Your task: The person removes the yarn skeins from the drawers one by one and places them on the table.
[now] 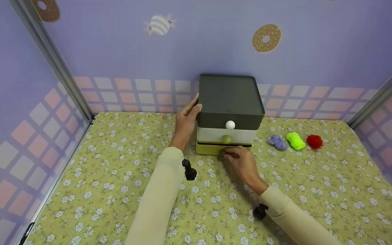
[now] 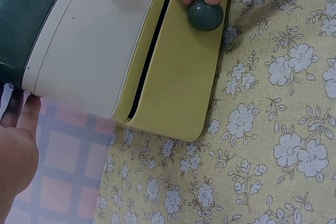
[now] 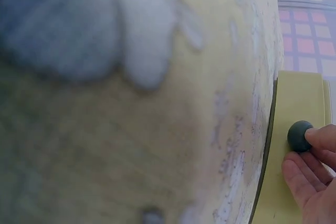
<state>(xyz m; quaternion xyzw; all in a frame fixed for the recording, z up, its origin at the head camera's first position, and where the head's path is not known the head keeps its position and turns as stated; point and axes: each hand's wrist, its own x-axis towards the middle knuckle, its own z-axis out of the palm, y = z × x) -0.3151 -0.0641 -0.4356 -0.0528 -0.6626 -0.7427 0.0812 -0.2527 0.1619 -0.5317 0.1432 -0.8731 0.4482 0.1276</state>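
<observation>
A small three-tier drawer cabinet [image 1: 230, 93] stands near the back wall, with a dark grey top tier, a white middle and a yellow bottom. My left hand [image 1: 186, 119] rests against its left side, fingers fairly straight along the dark upper tier. At the front, my right hand [image 1: 245, 165] pinches the dark green knob [image 2: 205, 15] of the yellow bottom drawer [image 2: 176, 77] between thumb and fingers. That drawer stands slightly out, with a narrow dark gap behind its front. The white knob [image 1: 230, 125] and the yellow-green knob [image 1: 227, 139] above are untouched.
Right of the cabinet lie three yarn bundles: purple [image 1: 277, 142], neon yellow [image 1: 295, 141] and red [image 1: 314, 141]. A flowered cloth [image 1: 114, 190] covers the table. Purple walls with metal corner posts [image 1: 56, 61] enclose the back and sides.
</observation>
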